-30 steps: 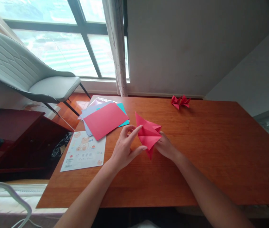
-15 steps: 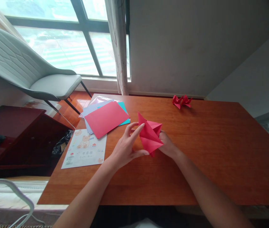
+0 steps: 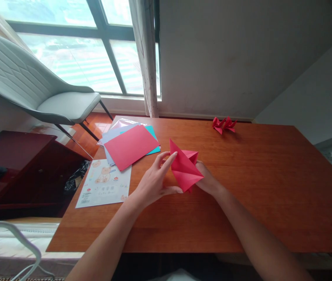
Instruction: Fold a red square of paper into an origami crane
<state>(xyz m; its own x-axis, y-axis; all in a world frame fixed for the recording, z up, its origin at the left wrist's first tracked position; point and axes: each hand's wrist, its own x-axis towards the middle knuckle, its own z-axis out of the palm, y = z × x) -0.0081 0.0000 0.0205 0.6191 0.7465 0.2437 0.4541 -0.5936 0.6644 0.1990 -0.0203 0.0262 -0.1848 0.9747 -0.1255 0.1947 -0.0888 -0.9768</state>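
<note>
A folded sheet of red origami paper (image 3: 183, 168), with pointed corners and several creases, is held up above the brown table (image 3: 259, 187). My left hand (image 3: 156, 179) grips its left side, the index finger on the upper face and the thumb near the lower edge. From behind and to the right, my right hand (image 3: 207, 178) holds the same paper; most of its fingers are hidden by the folds.
Left of my hands lies a stack of coloured sheets with a red sheet (image 3: 132, 146) on top. A white bear-printed sheet (image 3: 104, 183) is in front of it. Two folded red paper figures (image 3: 224, 125) stand at the far edge. A grey chair (image 3: 66, 103) is beyond the table's left corner.
The right part of the folded red paper has shifted slightly, its lower right corner now a little further right. Both hands keep nearly the same place and grip.
</note>
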